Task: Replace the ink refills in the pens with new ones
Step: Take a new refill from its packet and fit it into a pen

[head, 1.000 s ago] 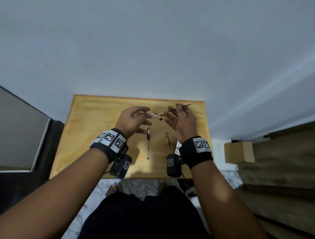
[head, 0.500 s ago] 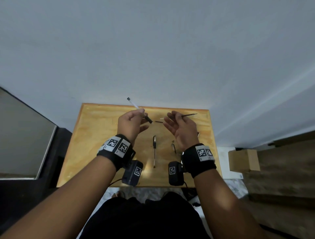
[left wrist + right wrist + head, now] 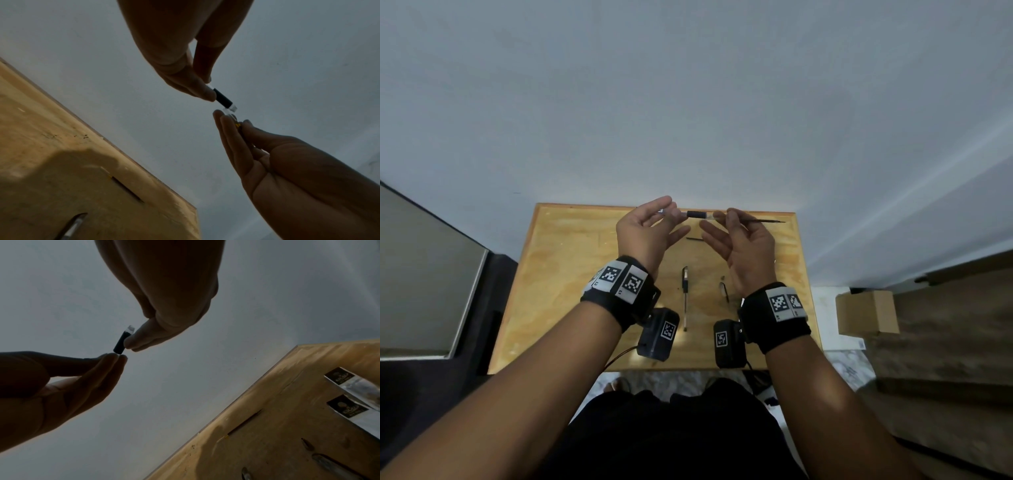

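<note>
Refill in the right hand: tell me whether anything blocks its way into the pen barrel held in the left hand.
Nothing visible blocks it. The left hand pinches the pen barrel and the right hand pinches the refill, roughly in line, both above the wooden table. The refill's near end is hidden by the fingers, so whether it has entered cannot be told.

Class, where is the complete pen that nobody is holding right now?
In the head view the pen lies on the wooden table, between the two wrists, below the left hand and right hand.
</note>
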